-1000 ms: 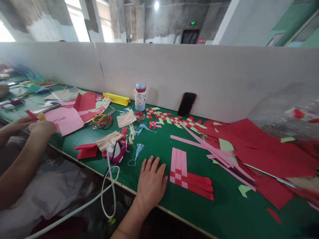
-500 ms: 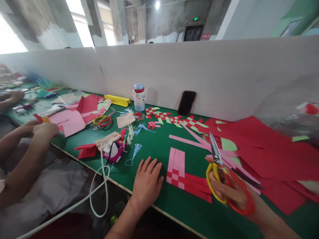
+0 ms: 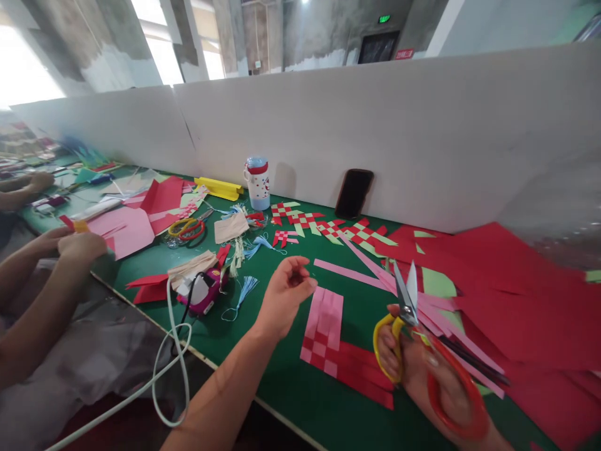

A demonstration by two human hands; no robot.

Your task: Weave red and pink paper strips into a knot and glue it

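Left hand (image 3: 286,300), one: fingers (image 3: 295,265) loosely curled, a gap between thumb and fingertips; held above the counter (image 3: 291,388), near the upper end of the woven paper piece, contact not discernible.

Right hand (image 3: 416,369), one: fingers through and around the yellow and red handles of scissors (image 3: 408,311), gripping them; blades parted, points up.

Woven paper piece (image 3: 322,348), pink and red, one: flat on the counter between the hands, checkered at the corner, pink strips extending away, red ones rightward.

Loose pink strips (image 3: 350,274): beyond the scissors and piece.

Blue tassel (image 3: 246,289): left of the left hand.
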